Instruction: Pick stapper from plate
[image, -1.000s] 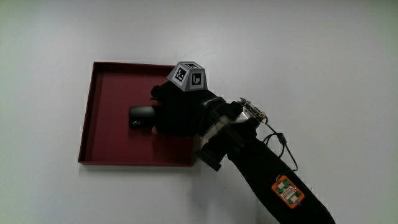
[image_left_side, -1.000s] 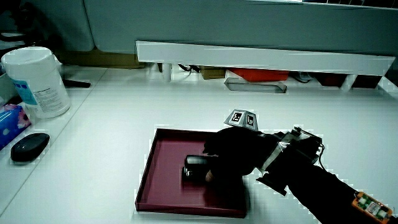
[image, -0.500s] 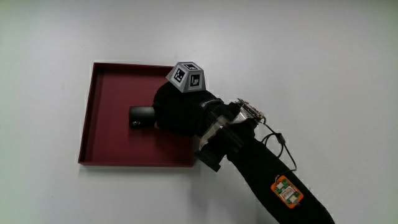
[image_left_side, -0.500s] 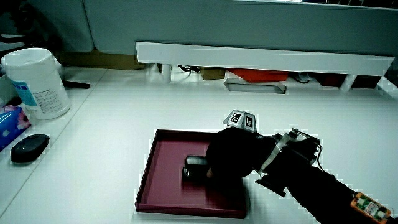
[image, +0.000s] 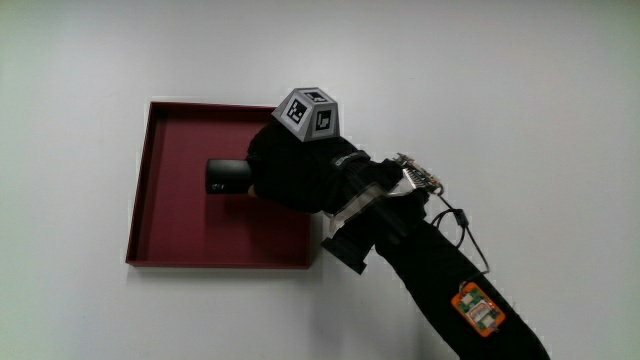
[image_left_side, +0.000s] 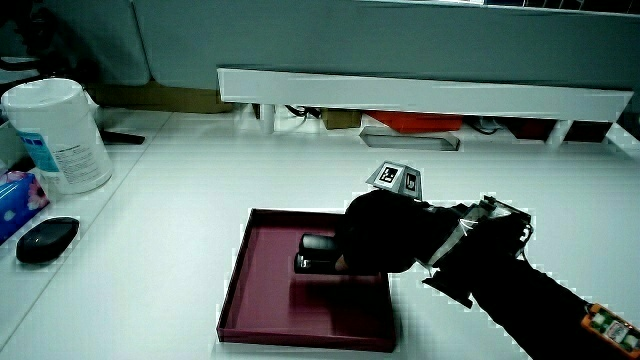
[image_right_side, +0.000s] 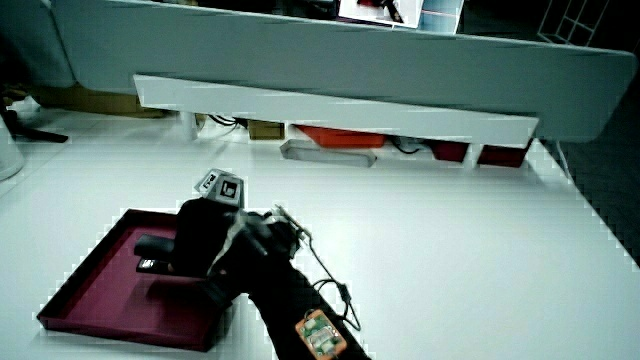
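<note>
Main view: a square dark red tray (image: 140, 200) is seen lying on the white worktop (image: 500, 100), and the hand (image: 295, 175) in its black glove is placed over the part of the tray nearest the forearm (image: 430, 285). A black stapler (image: 227, 176) is seen sticking out from under the hand, over the middle of the tray. The fingers are closed around the hidden end of the stapler, so that only its free end is shown. A grey patterned cube (image: 309, 111) is carried on the back of the hand. An orange tag (image: 477, 310) and a thin black cable (image: 458, 222) are fixed along the forearm.

In a side view the stapler (image_left_side: 318, 252) is held clear of the tray floor (image_left_side: 270, 300), and a dark shadow is cast on the floor beneath it. The hand (image_left_side: 385, 235) is wrapped around it there too. The same is shown in a side view where the stapler (image_right_side: 155, 252) juts from the hand (image_right_side: 205, 240) above the tray (image_right_side: 90, 305).

Near the worktop's edge, well apart from the tray, a white tub of wipes (image_left_side: 58, 130) and a black computer mouse (image_left_side: 47, 237) are seen, the mouse nearer to the person than the tub.
</note>
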